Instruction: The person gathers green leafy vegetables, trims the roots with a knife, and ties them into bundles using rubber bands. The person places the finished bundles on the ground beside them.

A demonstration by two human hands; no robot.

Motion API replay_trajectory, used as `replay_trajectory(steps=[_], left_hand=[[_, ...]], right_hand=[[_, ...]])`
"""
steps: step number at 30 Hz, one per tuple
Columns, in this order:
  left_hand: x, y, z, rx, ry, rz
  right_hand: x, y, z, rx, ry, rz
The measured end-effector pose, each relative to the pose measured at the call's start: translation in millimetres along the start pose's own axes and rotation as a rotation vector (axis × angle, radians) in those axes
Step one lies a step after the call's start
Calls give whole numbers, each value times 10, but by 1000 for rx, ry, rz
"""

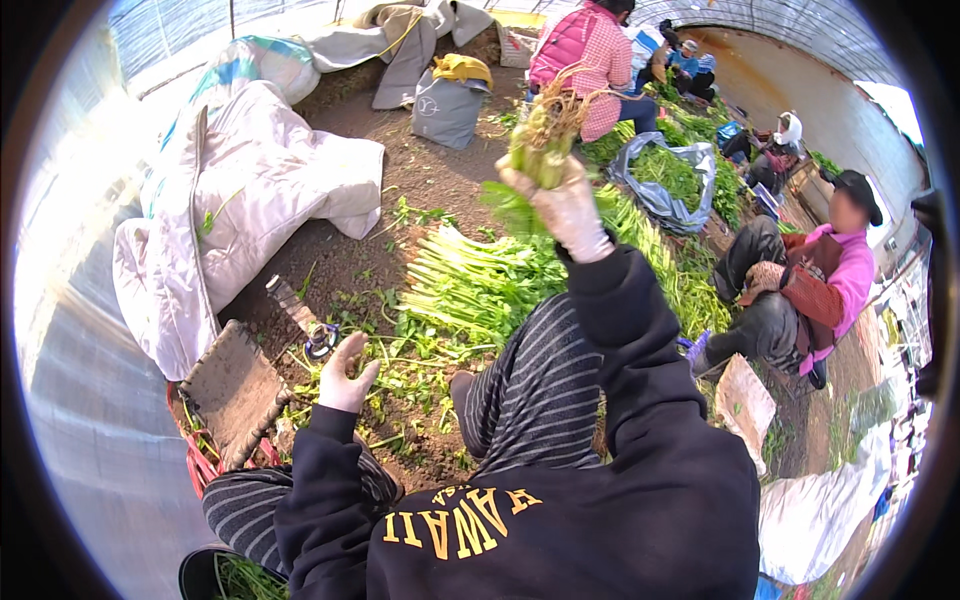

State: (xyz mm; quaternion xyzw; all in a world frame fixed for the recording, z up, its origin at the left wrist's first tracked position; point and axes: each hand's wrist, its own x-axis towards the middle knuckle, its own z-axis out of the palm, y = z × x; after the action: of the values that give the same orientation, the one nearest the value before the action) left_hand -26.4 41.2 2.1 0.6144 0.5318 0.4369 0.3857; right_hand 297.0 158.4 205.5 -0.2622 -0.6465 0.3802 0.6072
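Note:
My right hand (566,206), in a pale glove, is raised and grips a bunch of celery (546,146) with its tangled brown roots uppermost. Its leaves hang blurred below the fist. Low on the left, my left hand (347,375), also pale-gloved, is empty with thumb and fingers apart. Close beyond it on the soil lies a long tan object (292,304) with a blue ring (322,341) at the near end; its exact kind is unclear. A pile of celery stalks (469,285) lies beyond my knee, cut ends to the left and leaves to the right.
A pale quilt (277,165) and a grey bag (448,109) lie ahead. A worn board-like piece (236,394) stands left. A co-worker (806,277) sits right; another person (581,67) is ahead beside an open plastic bag of greens (666,180). A dark bucket (232,574) holds greens.

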Motion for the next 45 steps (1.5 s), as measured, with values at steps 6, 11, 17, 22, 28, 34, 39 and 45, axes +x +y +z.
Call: replay_trajectory(steps=[6, 11, 17, 22, 28, 34, 39, 45], left_hand=[[11, 589, 52, 421, 138, 384], [-167, 800, 87, -285, -194, 45], [-472, 687, 105, -650, -290, -208], [-484, 499, -60, -713, -291, -193], [-485, 414, -80, -781, -230, -254], [-491, 391, -96, -877, -222, -278], [-463, 297, -26, -797, -243, -223], [-542, 564, -56, -602, -478, -215]], right_hand=[[-529, 218, 698, 394, -107, 212], [-952, 664, 1277, 801, -247, 614], [-1090, 651, 1354, 246, -420, 677], [-833, 937, 1028, 101, -102, 531], [-1035, 555, 1230, 79, -326, 219], [-1033, 771, 1342, 28, -275, 122], [-1017, 761, 1339, 550, -91, 581], [-350, 1270, 536, 919, 242, 321]])
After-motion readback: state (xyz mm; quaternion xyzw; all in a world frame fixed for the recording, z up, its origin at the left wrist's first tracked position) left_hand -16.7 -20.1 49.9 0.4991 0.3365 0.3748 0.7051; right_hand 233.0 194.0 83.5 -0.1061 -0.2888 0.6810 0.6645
